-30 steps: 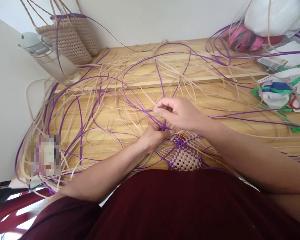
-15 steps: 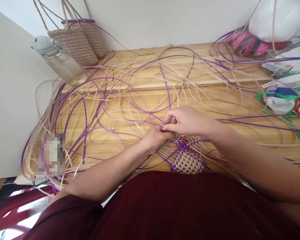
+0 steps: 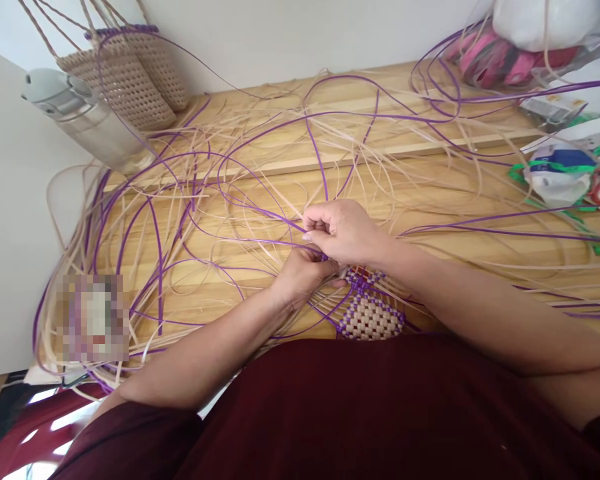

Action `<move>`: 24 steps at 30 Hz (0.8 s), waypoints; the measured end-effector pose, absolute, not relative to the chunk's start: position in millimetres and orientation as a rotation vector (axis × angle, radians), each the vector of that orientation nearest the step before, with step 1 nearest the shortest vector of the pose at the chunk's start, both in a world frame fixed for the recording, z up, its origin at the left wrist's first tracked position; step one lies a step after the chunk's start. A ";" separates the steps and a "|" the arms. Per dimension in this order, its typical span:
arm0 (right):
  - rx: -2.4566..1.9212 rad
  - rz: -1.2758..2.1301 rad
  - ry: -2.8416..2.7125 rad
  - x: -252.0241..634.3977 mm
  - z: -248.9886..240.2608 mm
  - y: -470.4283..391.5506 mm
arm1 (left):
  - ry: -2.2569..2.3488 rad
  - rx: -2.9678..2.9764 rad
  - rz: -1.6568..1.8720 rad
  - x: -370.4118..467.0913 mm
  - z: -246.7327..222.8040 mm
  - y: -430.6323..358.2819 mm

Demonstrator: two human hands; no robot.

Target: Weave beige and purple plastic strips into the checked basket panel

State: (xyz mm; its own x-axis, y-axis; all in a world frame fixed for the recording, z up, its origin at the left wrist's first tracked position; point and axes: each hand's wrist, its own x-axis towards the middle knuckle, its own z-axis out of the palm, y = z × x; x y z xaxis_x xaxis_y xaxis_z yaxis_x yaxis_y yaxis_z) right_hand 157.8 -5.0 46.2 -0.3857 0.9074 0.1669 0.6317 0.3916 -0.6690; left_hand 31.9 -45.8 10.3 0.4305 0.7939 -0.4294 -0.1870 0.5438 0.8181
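Observation:
A woven piece of beige and purple knots (image 3: 373,317) lies at the table's near edge, close against my body, with long strands running out from it. My left hand (image 3: 305,272) pinches the upper left part of this piece, where its fingers partly hide the weave. Just above and to the right, my right hand (image 3: 337,230) is closed with thumb and forefinger pinched on a purple strand (image 3: 287,221) that runs off to the upper left. The two hands nearly touch.
Loose beige and purple strands cover much of the wooden table (image 3: 275,167). A clear bottle (image 3: 97,127) and woven bags (image 3: 125,80) stand at the back left. Plastic bags (image 3: 540,27) and a blue-white packet (image 3: 560,173) lie at the right.
My right hand has shifted slightly up and left relative to my left hand, with the purple strand in its pinch. The whole view has moved a little, so the bottle and bags appear farther left.

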 end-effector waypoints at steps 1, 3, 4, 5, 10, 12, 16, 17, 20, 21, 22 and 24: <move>-1.315 0.684 -2.112 158.1 46.4 -5.9 | 0.927 0.760 0.701 32.0 10.0 -46.5; -1.290 0.625 -2.074 163.1 51.2 -12.6 | 0.919 0.735 0.711 32.1 10.3 -47.4; -1.263 0.562 -2.062 167.8 55.0 -18.8 | 0.919 0.722 0.710 32.0 11.0 -47.6; -1.235 0.477 -2.053 173.8 59.0 -26.7 | 0.924 0.711 0.700 31.9 11.8 -47.5; -1.047 0.255 -2.283 208.1 58.5 -71.9 | 0.966 0.684 0.649 31.4 16.6 -44.2; -0.978 0.258 -2.391 215.1 47.0 -82.7 | 0.969 0.683 0.654 31.2 17.7 -42.8; -0.995 0.148 -2.460 212.4 30.7 -87.2 | 0.985 0.701 0.648 30.4 18.0 -40.7; -1.017 0.122 -2.490 210.0 30.4 -86.3 | 0.989 0.706 0.643 30.2 17.7 -40.3; -1.084 0.021 -2.602 203.7 34.7 -82.7 | 0.982 0.717 0.632 30.2 16.4 -39.1; -1.107 -0.014 -2.630 202.1 36.4 -81.9 | 0.979 0.715 0.629 30.4 15.9 -38.8; -1.129 -0.049 -2.644 200.6 37.7 -81.6 | 0.975 0.708 0.625 30.6 15.4 -38.6; -1.164 -0.114 -2.623 197.3 38.5 -82.6 | 0.968 0.686 0.622 31.1 14.5 -38.3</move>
State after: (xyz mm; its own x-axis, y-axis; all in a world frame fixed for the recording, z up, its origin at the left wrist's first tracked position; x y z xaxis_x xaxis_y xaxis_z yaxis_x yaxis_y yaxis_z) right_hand 197.3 -82.6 38.5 -0.6412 0.7165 0.2747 0.7376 0.6742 -0.0366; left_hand 31.1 -38.3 14.5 0.4309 0.7374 -0.5201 -0.1669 0.6315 0.7572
